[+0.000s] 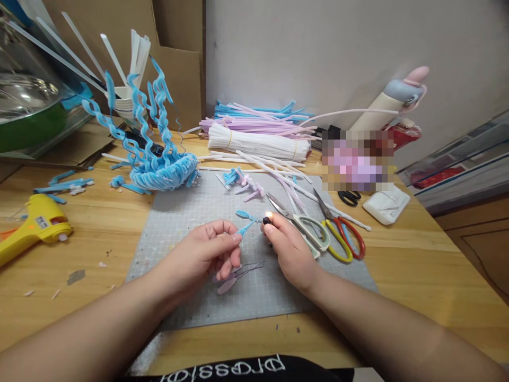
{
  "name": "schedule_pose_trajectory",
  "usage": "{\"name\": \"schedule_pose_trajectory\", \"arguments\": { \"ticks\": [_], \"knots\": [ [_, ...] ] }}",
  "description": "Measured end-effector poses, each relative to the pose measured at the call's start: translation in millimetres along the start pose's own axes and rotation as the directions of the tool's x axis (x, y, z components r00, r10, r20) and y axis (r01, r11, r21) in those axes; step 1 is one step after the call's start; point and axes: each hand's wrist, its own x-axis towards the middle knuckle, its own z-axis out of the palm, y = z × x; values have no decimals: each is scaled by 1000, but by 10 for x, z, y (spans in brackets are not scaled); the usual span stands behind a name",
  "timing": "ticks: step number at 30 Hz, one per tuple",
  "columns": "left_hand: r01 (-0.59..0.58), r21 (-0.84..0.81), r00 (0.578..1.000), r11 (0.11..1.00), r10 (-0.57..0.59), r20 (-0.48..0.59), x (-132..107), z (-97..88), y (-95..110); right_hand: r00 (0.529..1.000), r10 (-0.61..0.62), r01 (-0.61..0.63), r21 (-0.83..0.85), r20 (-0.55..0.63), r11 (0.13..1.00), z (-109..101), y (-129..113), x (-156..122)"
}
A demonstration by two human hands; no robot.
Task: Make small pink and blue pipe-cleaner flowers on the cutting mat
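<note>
Between thumb and fingertips, my left hand (217,246) pinches a short blue pipe cleaner piece (246,228) that points up and right. My right hand (292,249) is closed around a black lighter (266,220), and a small flame (269,214) glows at its top. A blue looped piece (245,215) lies just left of the lighter; I cannot tell whether it joins the piece in my left hand. Below my fingers, purple leaf-shaped pieces with thin stems (228,285) rest on the grey cutting mat (191,307). Several small blue and lilac twisted bits (248,185) sit beyond my hands.
Two pairs of scissors, one pale green (314,231) and one red and yellow (342,239), lie right of my right hand. A curly blue pipe cleaner basket (165,172) stands back left. A yellow glue gun (37,225) lies left. Bundled white pipe cleaners (258,142) line the wall.
</note>
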Motion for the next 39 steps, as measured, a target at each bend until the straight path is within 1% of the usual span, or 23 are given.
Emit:
{"name": "schedule_pose_trajectory", "arguments": {
  "ticks": [7,16,25,29,32,36,39],
  "knots": [
    [17,-46,1000,999,-16,21,-23,47,56,999,37,-36,27,-9,999,-12,15,3],
    [5,-58,1000,998,-3,26,-19,-5,24,999,49,-47,100,-13,994,-13,28,23],
    [8,-46,1000,999,-8,2,-18,-2,42,998,70,-70,140,4,988,-4,30,14],
    [12,-47,1000,999,-12,-1,-12,1,38,998,68,-65,158,-13,985,-4,30,26],
    [11,-41,1000,999,-11,-1,-7,-2,33,998,56,-55,149,-3,987,-1,40,28],
    [-6,-50,1000,999,5,-11,5,-19,24,998,37,-40,76,48,996,10,50,19],
    [-68,-59,995,996,64,-74,24,-40,16,996,5,-8,34,90,999,15,29,18]
  ]
}}
